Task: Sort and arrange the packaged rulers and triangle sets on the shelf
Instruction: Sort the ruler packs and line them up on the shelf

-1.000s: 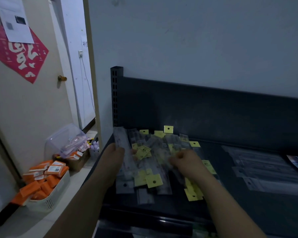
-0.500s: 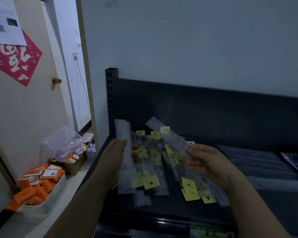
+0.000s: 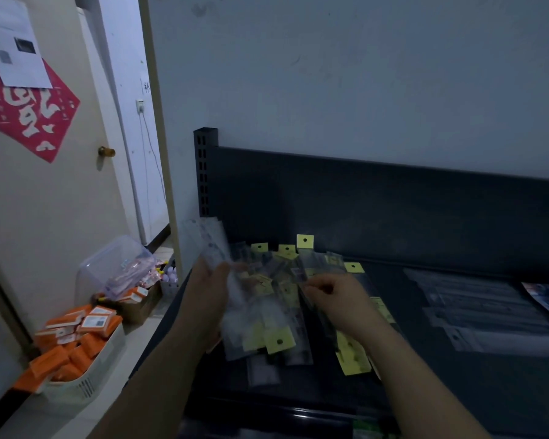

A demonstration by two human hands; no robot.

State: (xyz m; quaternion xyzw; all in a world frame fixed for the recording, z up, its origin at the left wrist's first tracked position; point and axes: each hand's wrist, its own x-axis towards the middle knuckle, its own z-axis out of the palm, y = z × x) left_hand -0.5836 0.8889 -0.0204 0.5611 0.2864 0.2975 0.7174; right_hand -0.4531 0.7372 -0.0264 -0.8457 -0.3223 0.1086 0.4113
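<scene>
Loose ruler packs (image 3: 276,299) are piled on the shelf (image 3: 457,391), just right of the corner post (image 3: 205,172). Left hand (image 3: 208,299) has its fingers wrapped round a held stack (image 3: 210,247), nearest the post. Right hand (image 3: 339,299) has its fingers curled, pinching a clear pack (image 3: 314,278) in the pile. The packs are likely light, slick and slightly bendy, so grip the long edges mid-length, not the yellow tabs (image 3: 305,241).

Left hand (image 3: 208,293) grips clear ruler packs (image 3: 208,245) at left end of dark shelf (image 3: 457,391); right hand (image 3: 341,301) curls fingers into yellow-tagged pile (image 3: 279,342).

Dark matt metal shelf (image 3: 457,391); ruler packs (image 3: 276,312) in glossy clear plastic, with yellow header tabs (image 3: 305,241) that look like paper.
</scene>
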